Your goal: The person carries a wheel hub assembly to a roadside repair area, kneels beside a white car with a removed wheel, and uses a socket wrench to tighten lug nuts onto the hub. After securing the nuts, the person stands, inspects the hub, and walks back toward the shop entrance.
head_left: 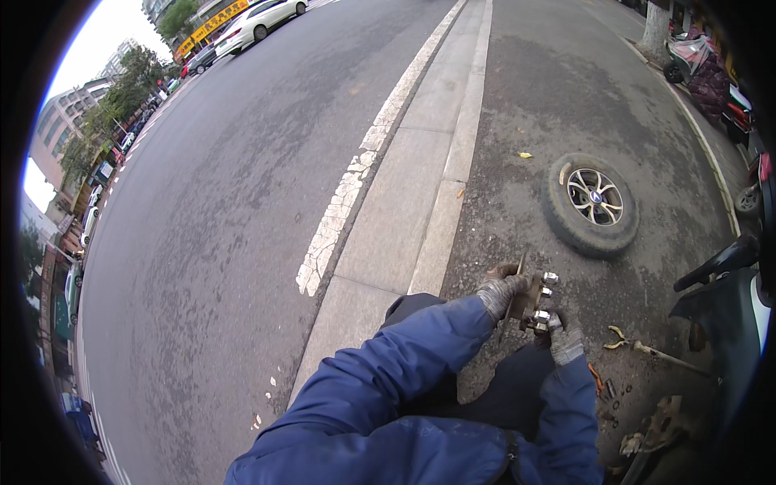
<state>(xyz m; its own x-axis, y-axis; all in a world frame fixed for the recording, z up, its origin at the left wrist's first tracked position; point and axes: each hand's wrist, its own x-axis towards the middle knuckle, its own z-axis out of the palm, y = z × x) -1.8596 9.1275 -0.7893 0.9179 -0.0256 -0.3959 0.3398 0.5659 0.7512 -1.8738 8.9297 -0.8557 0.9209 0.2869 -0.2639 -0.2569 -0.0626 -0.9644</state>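
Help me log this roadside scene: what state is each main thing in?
Wheel: lying flat, face up, unmounted.
Metal part: held up.
Left hand: gloved, closed on the metal part.
Right hand: gloved, at the metal part, grip unclear.
Yellow tool: lying unheld.
White line: cracked.
White car: parked or moving, unclear.

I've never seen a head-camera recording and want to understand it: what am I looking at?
No machine here: a person wears a wide fisheye camera on their head, looking down, so straight edges bend near the rim. The blue sleeves are the wearer's own arms. The gloved left hand grips a metal part with shiny nut-like pieces; the gloved right hand is at its near end. On the dark roadside pavement lie a spoked wheel and, further right, a yellow-handled tool.
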